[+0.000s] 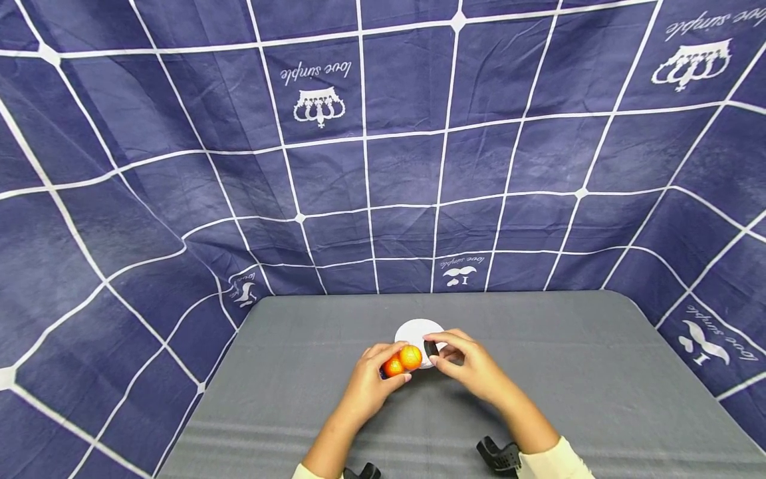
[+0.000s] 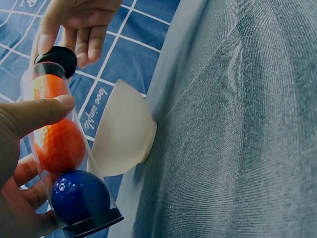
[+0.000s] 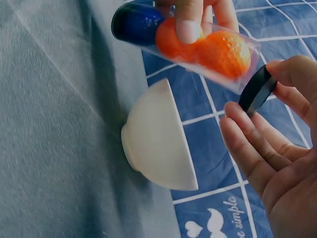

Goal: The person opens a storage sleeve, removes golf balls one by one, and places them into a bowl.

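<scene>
I see the left hand [image 2: 15, 148] wrapped round a clear tube [image 2: 59, 144] of golf balls above the desk [image 1: 538, 372] centre, by the white bowl [image 3: 158, 139]; right hand [image 3: 277, 148] pinching its black cap [image 3: 257, 89]. Tube looks light, slick, thin-walled: hold mid-barrel. Backdrop cloth [image 1: 179, 133] reads "love simple"

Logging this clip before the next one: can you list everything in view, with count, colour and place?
Clear tube: one, transparent, black base, gripped in the left hand above the table.
Balls: three inside the tube, two orange, one blue at the base end.
Cap: one, black, pinched at the tube's open end.
Bowl: one, white, on the table below the tube.
Table: one, grey cloth top.
Backdrop: dark blue sheet, white grid, behind and beside the table.
Left hand: grips the tube.
Right hand: fingers pinch the cap.
</scene>
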Demonstrator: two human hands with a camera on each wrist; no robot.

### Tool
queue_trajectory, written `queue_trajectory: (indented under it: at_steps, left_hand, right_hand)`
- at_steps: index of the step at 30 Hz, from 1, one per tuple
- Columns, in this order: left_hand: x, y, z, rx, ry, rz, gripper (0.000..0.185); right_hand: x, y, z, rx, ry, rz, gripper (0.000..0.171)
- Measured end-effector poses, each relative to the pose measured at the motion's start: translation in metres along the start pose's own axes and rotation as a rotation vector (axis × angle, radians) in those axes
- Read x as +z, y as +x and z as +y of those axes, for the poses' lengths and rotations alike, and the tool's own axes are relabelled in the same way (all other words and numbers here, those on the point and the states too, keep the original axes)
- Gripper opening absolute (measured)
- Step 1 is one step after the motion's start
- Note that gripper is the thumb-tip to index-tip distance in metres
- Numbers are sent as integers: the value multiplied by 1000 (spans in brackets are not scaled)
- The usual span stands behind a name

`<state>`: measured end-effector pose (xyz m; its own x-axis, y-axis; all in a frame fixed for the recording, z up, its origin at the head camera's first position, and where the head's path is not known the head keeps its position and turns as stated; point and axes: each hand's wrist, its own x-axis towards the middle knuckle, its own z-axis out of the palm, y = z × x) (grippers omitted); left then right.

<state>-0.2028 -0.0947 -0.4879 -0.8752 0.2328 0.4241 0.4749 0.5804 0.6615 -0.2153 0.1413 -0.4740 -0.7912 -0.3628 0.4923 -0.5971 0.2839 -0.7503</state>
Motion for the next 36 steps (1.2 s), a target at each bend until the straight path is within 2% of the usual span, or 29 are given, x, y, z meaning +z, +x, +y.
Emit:
queue_trajectory:
  at_steps: [5, 9, 15, 24, 31, 36]
  left_hand:
    - [-3, 1, -2, -31, -34, 48, 56]
    - [-7, 3, -5, -33, -36, 85, 56]
    - [-12, 5, -9, -66, -60, 95, 57]
    - [-14, 5, -19, -119, -123, 149, 56]
    - [-13, 7, -27, -159, -229, 181, 56]
    - [-13, 7, -31, -198, -246, 193, 56]
  right_hand:
    - [-9, 1, 3, -12, -76, 46, 36]
    - [-18, 2, 7, 16, -117, 76, 37]
    - [-30, 0, 14, 62, -172, 111, 38]
    - [-32, -3, 26, 119, -316, 157, 42]
    - [-32, -6, 37, 187, -363, 135, 40]
    - [-30, -9, 44, 220, -379, 109, 40]
